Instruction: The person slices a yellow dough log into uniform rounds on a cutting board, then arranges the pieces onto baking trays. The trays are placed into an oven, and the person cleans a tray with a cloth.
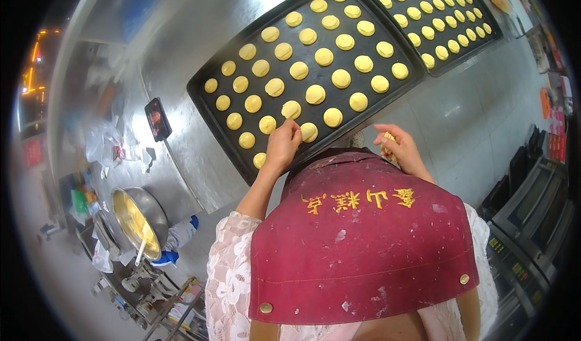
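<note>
A black baking tray [336, 95] lies tilted across the view before me, with rows of pale yellow dough rounds [324, 57] on it. Many rounds carry a flat, uneven disc on top; those toward the tray's left end look smoother. My left hand [282, 146] is over the near edge of the tray, fingertips pinched close beside a dough round [309, 132]. Whether anything is between those fingertips is hidden. Off the tray's near side, my right hand [401, 148] curls around a small ridged yellow stack [389, 144], partly covered by the fingers.
A second black tray [435, 66] of rounds adjoins at upper right. On the steel table [190, 168] at left lie a phone [158, 119] and plastic bags [102, 145]. A steel bowl [156, 209] holds yellow batter and a spatula [142, 245]. Oven-like units [522, 223] stand at right.
</note>
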Action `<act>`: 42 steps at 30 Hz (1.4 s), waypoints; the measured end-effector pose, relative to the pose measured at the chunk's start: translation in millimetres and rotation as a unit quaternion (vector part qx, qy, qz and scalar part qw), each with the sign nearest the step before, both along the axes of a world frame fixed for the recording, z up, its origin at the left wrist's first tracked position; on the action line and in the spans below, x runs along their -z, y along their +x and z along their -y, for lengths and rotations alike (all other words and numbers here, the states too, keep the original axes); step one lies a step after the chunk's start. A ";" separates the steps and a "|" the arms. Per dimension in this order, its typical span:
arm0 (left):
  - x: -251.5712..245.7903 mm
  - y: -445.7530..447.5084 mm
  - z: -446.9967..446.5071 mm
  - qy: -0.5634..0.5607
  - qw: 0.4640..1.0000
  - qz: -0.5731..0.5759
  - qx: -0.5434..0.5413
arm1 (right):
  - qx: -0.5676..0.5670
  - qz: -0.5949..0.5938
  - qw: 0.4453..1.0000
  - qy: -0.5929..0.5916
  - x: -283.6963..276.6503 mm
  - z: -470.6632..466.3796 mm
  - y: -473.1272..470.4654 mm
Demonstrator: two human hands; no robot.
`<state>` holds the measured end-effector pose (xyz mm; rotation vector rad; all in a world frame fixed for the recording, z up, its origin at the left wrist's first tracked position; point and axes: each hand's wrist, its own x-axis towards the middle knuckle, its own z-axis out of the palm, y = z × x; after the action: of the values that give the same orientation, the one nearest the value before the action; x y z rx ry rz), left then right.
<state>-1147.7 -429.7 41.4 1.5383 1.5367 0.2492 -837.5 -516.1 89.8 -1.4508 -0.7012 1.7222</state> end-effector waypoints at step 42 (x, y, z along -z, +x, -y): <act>-44.0 41.6 19.0 -0.194 0.923 0.331 -0.037 | -0.129 0.171 0.961 0.175 -6.1 -17.0 -23.7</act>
<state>-1106.1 -448.7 85.5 0.9427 1.0209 0.4284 -861.3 -499.0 95.9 -1.4616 -1.3607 1.4441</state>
